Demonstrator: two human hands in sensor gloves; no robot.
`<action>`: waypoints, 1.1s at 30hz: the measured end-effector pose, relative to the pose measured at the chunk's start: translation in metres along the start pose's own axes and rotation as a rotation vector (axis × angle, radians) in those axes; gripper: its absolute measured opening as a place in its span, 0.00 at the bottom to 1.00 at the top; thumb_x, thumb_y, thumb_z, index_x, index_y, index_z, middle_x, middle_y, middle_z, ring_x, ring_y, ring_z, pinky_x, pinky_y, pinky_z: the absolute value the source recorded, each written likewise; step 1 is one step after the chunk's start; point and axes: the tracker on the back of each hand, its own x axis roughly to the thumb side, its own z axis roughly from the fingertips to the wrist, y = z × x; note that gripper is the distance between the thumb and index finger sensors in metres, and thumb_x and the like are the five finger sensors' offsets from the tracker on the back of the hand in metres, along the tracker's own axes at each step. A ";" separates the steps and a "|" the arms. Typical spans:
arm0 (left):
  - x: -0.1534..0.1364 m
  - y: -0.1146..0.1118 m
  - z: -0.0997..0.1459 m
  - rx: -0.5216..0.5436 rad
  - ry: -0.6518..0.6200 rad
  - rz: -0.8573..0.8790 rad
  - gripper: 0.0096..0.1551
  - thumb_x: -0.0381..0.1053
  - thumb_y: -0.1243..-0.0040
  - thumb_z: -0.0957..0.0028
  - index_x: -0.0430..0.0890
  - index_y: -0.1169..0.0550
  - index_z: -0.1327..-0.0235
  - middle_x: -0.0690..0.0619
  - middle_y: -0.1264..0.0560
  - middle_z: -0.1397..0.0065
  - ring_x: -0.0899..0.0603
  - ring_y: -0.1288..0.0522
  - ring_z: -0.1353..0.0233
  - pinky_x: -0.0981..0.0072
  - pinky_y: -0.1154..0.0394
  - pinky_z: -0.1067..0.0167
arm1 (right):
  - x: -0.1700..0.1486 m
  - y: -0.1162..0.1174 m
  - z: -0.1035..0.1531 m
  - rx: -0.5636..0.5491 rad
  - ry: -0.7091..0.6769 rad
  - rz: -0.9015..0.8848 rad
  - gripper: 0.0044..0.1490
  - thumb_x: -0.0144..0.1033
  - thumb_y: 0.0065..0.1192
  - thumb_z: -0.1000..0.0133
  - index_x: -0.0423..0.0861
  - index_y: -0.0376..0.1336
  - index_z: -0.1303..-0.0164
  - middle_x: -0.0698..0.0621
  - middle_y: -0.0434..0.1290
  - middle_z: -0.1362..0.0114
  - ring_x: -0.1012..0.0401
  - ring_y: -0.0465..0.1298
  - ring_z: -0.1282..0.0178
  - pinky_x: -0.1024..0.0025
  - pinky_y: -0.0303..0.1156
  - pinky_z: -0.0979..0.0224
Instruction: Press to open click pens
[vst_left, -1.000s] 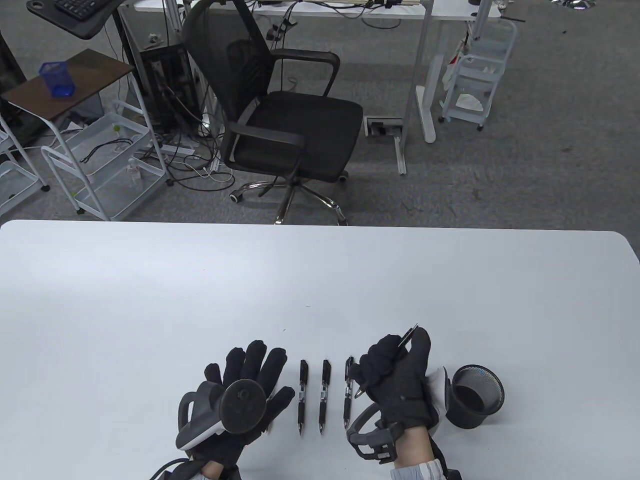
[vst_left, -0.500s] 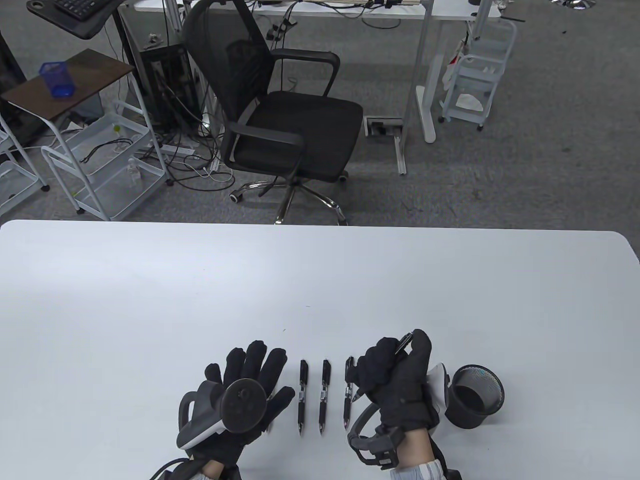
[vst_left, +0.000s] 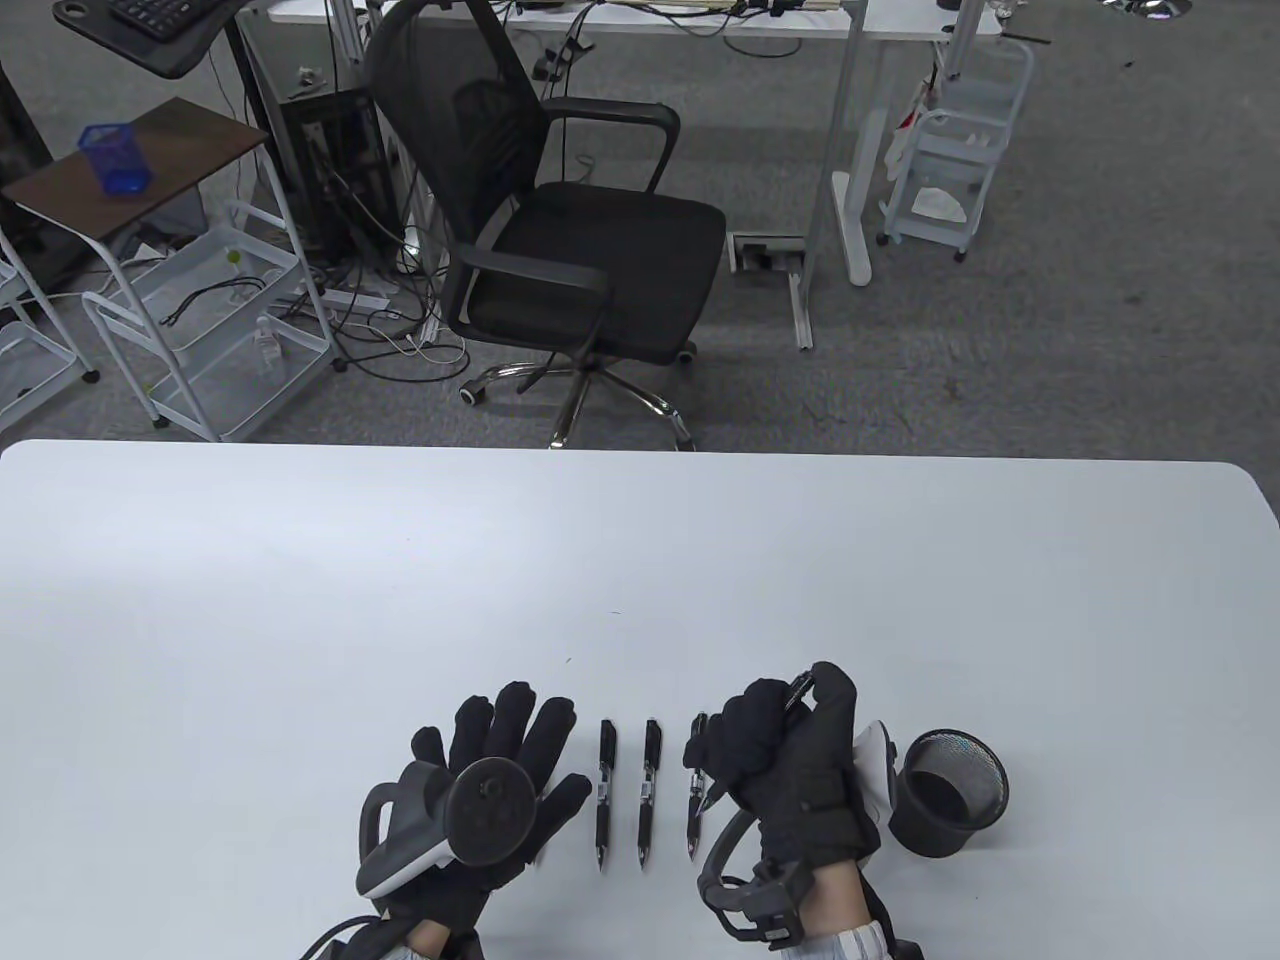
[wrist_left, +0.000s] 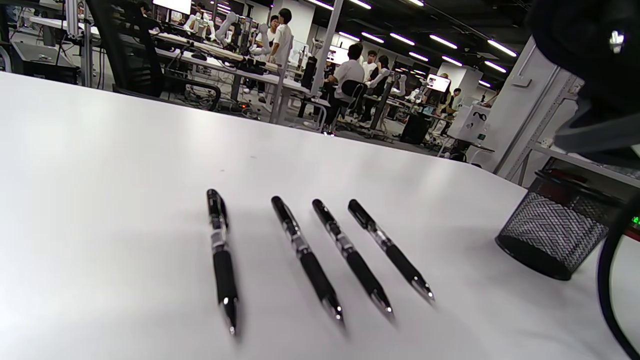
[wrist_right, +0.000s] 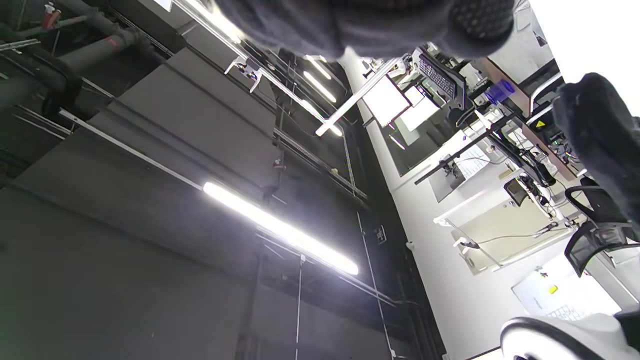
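Table view shows the right hand (vst_left: 790, 760) fisted around a click pen (vst_left: 797, 691), thumb on its top end. At nine o'clock from it, the left hand (vst_left: 490, 790) lies flat, fingers spread, on the white table (vst_left: 300, 600). Four pens (wrist_left: 305, 255) lie between them; a mesh pen cup (vst_left: 948, 793) stands at three o'clock.

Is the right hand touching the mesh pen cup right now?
Apart. In the table view a strip of white table shows between the right hand, with its tracker, and the mesh pen cup.
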 end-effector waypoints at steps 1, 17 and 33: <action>0.000 0.000 0.000 0.000 0.000 0.000 0.41 0.68 0.67 0.25 0.52 0.53 0.05 0.35 0.57 0.06 0.19 0.55 0.13 0.14 0.58 0.28 | 0.000 -0.001 0.000 0.000 0.006 -0.007 0.42 0.70 0.20 0.30 0.48 0.64 0.57 0.54 0.73 0.57 0.56 0.74 0.56 0.50 0.68 0.32; -0.001 0.001 0.000 0.004 -0.003 0.008 0.41 0.68 0.67 0.25 0.52 0.53 0.05 0.35 0.57 0.06 0.19 0.55 0.13 0.14 0.58 0.28 | 0.025 0.018 -0.002 -0.327 0.078 1.116 0.26 0.20 0.44 0.29 0.28 0.55 0.21 0.20 0.42 0.19 0.22 0.40 0.27 0.22 0.37 0.30; -0.003 0.003 0.002 0.013 -0.013 0.021 0.41 0.68 0.67 0.25 0.52 0.53 0.05 0.35 0.57 0.06 0.19 0.54 0.13 0.15 0.56 0.27 | -0.034 -0.031 -0.020 -0.588 0.506 2.005 0.36 0.31 0.65 0.33 0.27 0.61 0.19 0.34 0.74 0.37 0.46 0.78 0.48 0.57 0.76 0.42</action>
